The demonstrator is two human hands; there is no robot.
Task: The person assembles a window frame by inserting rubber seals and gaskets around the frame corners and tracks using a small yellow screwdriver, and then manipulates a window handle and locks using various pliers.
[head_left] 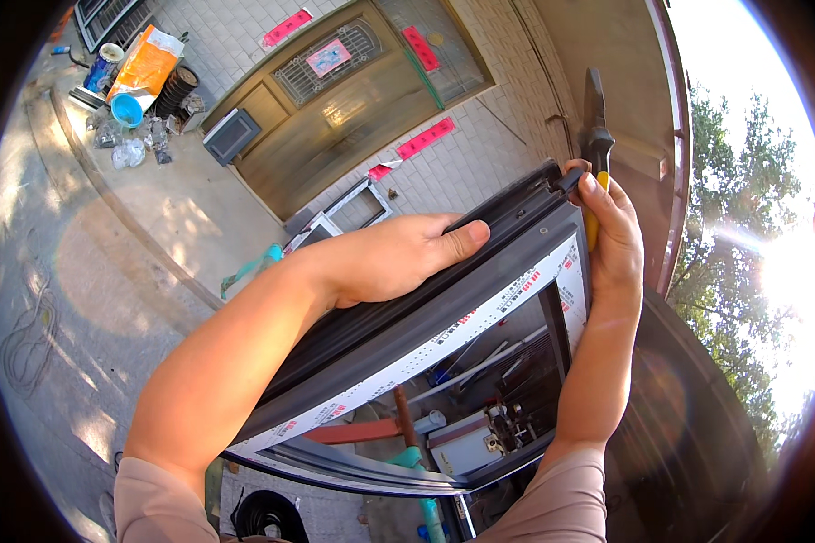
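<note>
Your L hand (398,258) lies across the frame (426,309), fingers hidden, can't tell grip; R hand (616,231), raised at corner, grips yellow-handled tool (597,145).

We are losing sight of the fingers of our left hand (398,258) behind the dark window frame (444,337). Our right hand (614,231) is hiding part of the yellow-handled bladed tool (595,145). The view's lower edge is cutting off the black coil (267,514).
</note>
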